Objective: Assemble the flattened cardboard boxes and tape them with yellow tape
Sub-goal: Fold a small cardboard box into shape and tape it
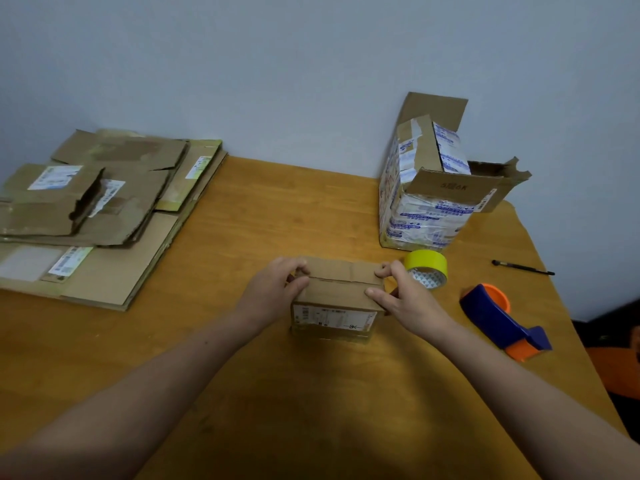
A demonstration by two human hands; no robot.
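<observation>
A small brown cardboard box (pixel 337 299) stands on the wooden table (pixel 263 216), its top flaps folded down and a white label on its near side. My left hand (pixel 277 285) grips the box's left top edge, thumb on the near flap and fingers curled over the far one. My right hand (pixel 398 292) holds the right top edge the same way. A roll of yellow tape (pixel 427 268) lies just right of the box, behind my right hand. A stack of flattened cardboard boxes (pixel 93 209) lies at the table's left.
A taller open box (pixel 429 202) wrapped in printed tape stands at the back right. A blue and orange tape dispenser (pixel 502 317) lies at the right, with a black pen (pixel 523 267) beyond it. A wall rises behind the table.
</observation>
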